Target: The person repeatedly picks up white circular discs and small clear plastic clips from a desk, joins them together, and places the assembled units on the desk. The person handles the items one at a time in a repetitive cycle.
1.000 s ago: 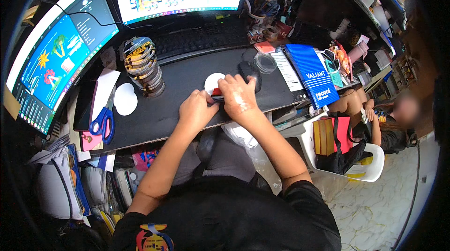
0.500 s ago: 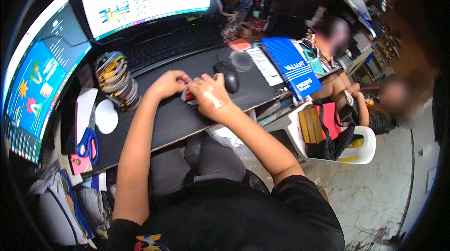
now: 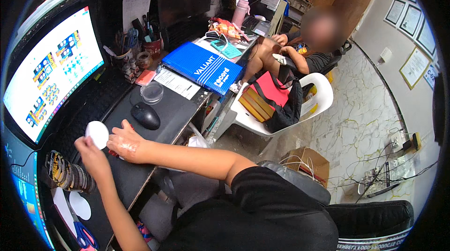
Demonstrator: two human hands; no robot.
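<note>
Black desk, left of frame. On it: computer mouse, clear round container mid-left; disc stack, white disc lower left.

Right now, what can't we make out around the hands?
All in the head view:
Red thing: mostly covered by the right hand; full shape hidden.
White disc in the left hand: its far side faces away from the camera.
Stacked round pieces: they overlap one another, so no sure count.
Lower-left screen: cut off by the dark fisheye rim.
</note>
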